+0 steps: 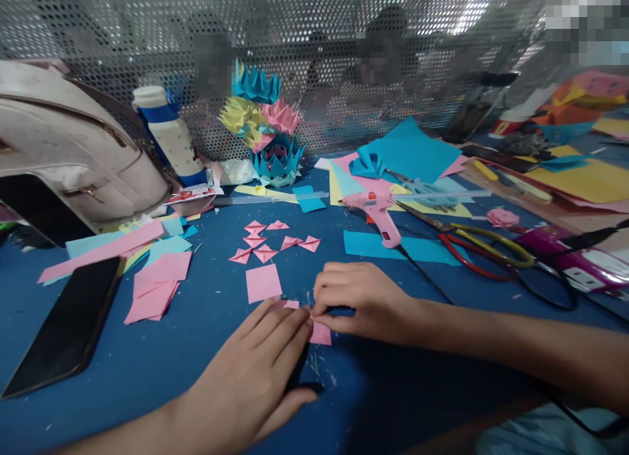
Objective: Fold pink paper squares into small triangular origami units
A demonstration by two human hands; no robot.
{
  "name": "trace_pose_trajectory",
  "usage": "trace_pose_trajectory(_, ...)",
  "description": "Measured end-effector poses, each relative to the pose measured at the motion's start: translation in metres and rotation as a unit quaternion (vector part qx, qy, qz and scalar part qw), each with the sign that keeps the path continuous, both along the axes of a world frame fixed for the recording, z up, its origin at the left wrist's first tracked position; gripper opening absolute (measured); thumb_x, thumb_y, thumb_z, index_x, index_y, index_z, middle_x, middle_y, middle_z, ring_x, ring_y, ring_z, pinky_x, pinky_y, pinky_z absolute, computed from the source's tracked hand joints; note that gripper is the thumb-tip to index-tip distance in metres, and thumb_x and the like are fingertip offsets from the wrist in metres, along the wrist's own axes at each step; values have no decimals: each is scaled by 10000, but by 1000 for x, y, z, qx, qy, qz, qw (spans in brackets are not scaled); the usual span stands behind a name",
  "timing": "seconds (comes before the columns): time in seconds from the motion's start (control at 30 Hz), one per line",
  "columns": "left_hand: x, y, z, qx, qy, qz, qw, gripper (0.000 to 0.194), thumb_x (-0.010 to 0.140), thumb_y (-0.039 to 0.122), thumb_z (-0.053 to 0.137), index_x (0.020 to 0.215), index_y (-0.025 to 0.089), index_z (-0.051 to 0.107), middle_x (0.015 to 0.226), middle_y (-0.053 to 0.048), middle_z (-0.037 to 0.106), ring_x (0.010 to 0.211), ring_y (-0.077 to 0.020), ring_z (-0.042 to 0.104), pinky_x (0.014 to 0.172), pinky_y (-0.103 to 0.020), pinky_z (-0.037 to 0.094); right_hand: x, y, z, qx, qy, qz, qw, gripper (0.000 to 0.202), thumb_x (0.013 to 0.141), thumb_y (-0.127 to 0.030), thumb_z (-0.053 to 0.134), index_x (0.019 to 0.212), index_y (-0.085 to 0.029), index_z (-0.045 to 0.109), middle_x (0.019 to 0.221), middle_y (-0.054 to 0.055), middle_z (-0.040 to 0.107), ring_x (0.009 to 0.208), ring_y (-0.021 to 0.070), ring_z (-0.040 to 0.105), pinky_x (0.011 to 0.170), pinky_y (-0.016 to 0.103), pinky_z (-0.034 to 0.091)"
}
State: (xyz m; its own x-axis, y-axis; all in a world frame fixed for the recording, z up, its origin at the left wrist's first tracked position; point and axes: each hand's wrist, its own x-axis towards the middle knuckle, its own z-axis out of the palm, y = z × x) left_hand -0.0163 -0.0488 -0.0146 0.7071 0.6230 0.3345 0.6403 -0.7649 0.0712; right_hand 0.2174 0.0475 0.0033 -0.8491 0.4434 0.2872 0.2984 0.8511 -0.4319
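On the blue table a pink paper piece (pixel 321 334) lies partly covered by both hands. My left hand (pixel 263 360) rests over its left side, fingers stretched flat and thumb apart. From the right, my right hand (pixel 361 301) pinches the paper with thumb and fingertips beside the left fingers. How the covered part is folded is hidden. Just above the left fingers lies a flat pink square (pixel 264 283). Beyond it are several small folded pink paper triangles (pixel 265 252). Cut pink sheets (pixel 156 291) are stacked to the left.
A pink glue gun (pixel 376 212) lies on blue paper, its cord running right. Scissors (pixel 472 240) are at the right. Folded paper flowers (pixel 278 155) stand by the perforated metal panel, near a bottle (pixel 170 137). A phone (pixel 66 330) and a bag (pixel 63 134) are left.
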Motion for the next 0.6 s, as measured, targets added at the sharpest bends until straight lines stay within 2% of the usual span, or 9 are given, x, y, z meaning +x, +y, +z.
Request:
trace_pose_trajectory(0.17,-2,5,9,25,35,-27,999,542,1059,498,366,1385,97,529,1372,-101,611,1300,-273,514,1224,-472,162,7,14,9,0,-28,84,996,213,987,-274,572,868,-190,728,866,30,667,829,145,526,700,269,359)
trace_pose_trajectory(0.23,-3,8,15,9,40,-39,998,515,1059,475,382,1380,102,532,1361,-94,617,1284,-265,522,1234,-469,103,11,23,12,3,-43,118,992,189,983,-275,581,905,-195,734,855,30,647,806,148,491,687,276,337)
trace_pose_trajectory(0.37,-5,13,21,-38,26,-53,998,436,1059,360,382,1393,113,514,1337,-86,622,1258,-253,523,1239,-474,42,16,34,14,-3,-54,160,986,235,995,-300,565,858,-190,721,799,27,605,769,150,460,695,291,318)
trace_pose_trajectory(0.5,-4,16,18,-56,-12,-55,997,402,1038,317,422,1382,135,522,1282,-68,650,1224,-242,539,1243,-490,36,14,33,14,-1,-51,172,984,226,992,-277,565,847,-179,708,778,27,609,762,153,459,696,294,330)
trace_pose_trajectory(0.6,1,18,11,-21,-27,-45,998,377,1038,371,465,1314,139,574,1220,-55,684,1164,-229,572,1246,-472,85,14,33,9,17,-27,171,985,221,992,-256,561,852,-172,711,768,28,622,748,152,459,686,287,348)
